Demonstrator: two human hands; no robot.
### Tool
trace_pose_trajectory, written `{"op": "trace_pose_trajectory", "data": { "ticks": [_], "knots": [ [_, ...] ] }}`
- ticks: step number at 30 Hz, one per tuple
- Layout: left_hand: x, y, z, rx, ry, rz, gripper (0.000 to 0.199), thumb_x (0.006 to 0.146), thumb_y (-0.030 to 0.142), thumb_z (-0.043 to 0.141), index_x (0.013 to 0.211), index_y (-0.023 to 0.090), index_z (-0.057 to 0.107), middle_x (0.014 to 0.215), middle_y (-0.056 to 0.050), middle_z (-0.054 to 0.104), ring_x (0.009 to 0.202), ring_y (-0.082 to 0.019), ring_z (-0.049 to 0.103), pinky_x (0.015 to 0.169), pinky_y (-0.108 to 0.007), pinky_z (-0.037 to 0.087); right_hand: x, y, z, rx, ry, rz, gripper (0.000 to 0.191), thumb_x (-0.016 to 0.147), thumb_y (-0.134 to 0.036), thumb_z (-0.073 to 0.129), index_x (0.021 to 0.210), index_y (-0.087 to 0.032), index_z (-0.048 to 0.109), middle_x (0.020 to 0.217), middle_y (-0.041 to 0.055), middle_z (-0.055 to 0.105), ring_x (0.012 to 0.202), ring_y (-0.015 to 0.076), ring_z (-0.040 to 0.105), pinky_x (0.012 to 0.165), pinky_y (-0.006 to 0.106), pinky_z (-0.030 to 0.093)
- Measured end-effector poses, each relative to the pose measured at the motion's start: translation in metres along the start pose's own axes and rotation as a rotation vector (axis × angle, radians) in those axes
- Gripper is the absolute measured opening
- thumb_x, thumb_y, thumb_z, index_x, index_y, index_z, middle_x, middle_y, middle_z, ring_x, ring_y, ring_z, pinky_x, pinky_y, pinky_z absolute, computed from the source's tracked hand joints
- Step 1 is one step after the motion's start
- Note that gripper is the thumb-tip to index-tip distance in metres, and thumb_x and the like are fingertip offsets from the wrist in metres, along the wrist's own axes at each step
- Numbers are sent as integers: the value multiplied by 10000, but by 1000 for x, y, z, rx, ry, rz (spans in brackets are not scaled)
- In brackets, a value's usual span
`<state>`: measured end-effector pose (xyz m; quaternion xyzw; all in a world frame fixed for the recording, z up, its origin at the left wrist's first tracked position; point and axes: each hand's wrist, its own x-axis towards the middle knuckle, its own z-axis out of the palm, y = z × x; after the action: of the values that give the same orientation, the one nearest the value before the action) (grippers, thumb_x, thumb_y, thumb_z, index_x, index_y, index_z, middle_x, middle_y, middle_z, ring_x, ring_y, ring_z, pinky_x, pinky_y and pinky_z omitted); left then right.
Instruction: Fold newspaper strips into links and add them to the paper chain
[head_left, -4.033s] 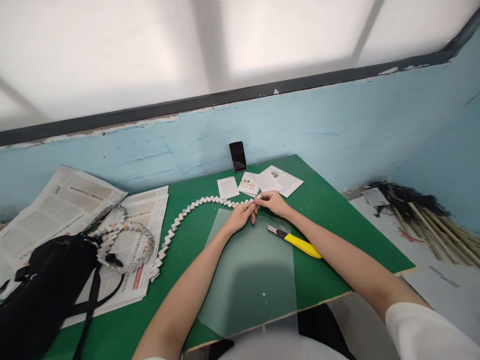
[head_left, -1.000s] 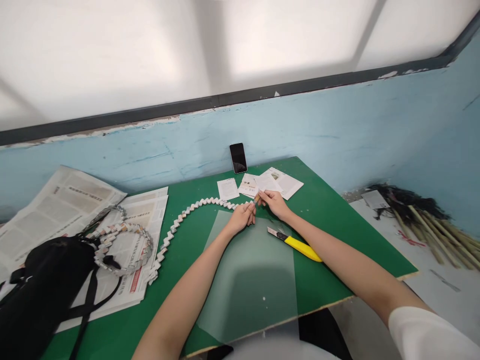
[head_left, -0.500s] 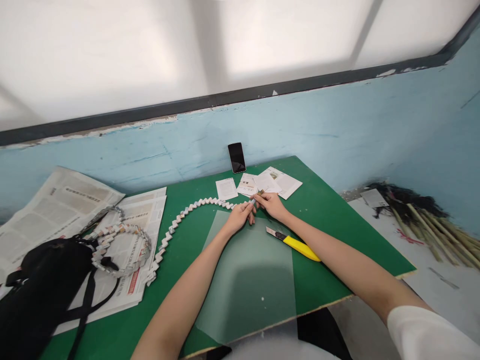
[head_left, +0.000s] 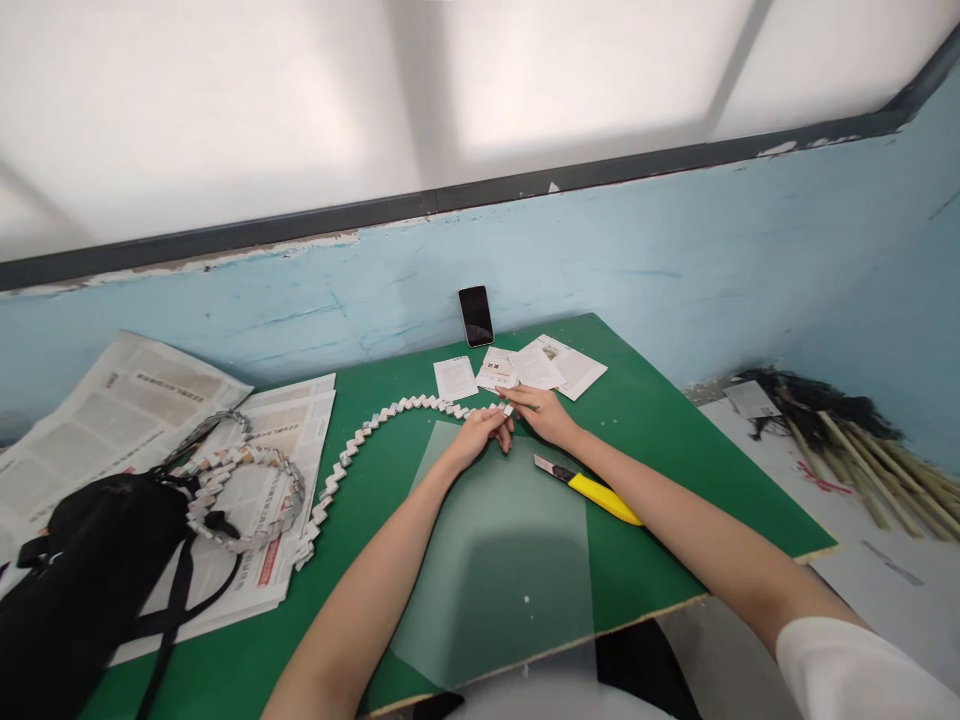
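Observation:
A zigzag chain of folded paper [head_left: 346, 452] curves over the green table [head_left: 660, 460] up to my left hand [head_left: 481, 436], whose fingers are closed on its end. My right hand [head_left: 541, 412] is just to the right, fingers stretched out over a small white folded piece at the chain's end. Whether they pinch anything is too small to tell. Below my right hand lies a yellow utility knife [head_left: 604, 497] with its blade out. A translucent sheet [head_left: 502, 540] lies under and in front of my hands.
Paper pieces [head_left: 455, 378] lie behind my hands, and a phone [head_left: 477, 315] leans on the wall. Newspapers [head_left: 300, 430], a coiled paper chain [head_left: 289, 490] and a black bag [head_left: 97, 570] are at the left. Sticks [head_left: 877, 460] lie off the table's right side.
The fingers of my right hand have gone from a pinch to stretched out. The strip end that stuck up between my hands no longer shows; a small white fold is there.

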<state>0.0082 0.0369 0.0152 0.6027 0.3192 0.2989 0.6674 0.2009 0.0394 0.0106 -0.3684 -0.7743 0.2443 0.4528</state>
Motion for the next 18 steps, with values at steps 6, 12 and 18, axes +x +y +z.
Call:
{"op": "trace_pose_trajectory", "data": {
  "ticks": [6, 12, 18],
  "knots": [
    [-2, 3, 2, -12, -3, -28, 404, 892, 514, 558, 764, 142, 654, 571, -74, 674, 526, -180, 635, 593, -279, 442, -2, 5, -2, -118, -94, -89, 551, 940, -80, 437, 1401, -311, 633, 1280, 44, 705, 1144, 199, 674, 1016, 352, 536],
    [0, 1, 2, -23, 8, -21, 359, 880, 474, 565, 759, 144, 641, 571, -62, 664, 523, -176, 638, 589, -275, 440, -3, 6, -2, -133, -117, -102, 569, 932, -58, 419, 1402, -293, 635, 1271, 58, 707, 1138, 200, 679, 1006, 347, 544],
    [0, 1, 4, 26, 19, -21, 418, 930, 524, 491, 781, 156, 620, 549, -51, 646, 525, -175, 628, 588, -277, 437, -2, 5, -4, -156, -101, -91, 558, 939, -64, 416, 1390, -299, 646, 1252, 53, 717, 1118, 200, 687, 986, 340, 553]
  ]
}}
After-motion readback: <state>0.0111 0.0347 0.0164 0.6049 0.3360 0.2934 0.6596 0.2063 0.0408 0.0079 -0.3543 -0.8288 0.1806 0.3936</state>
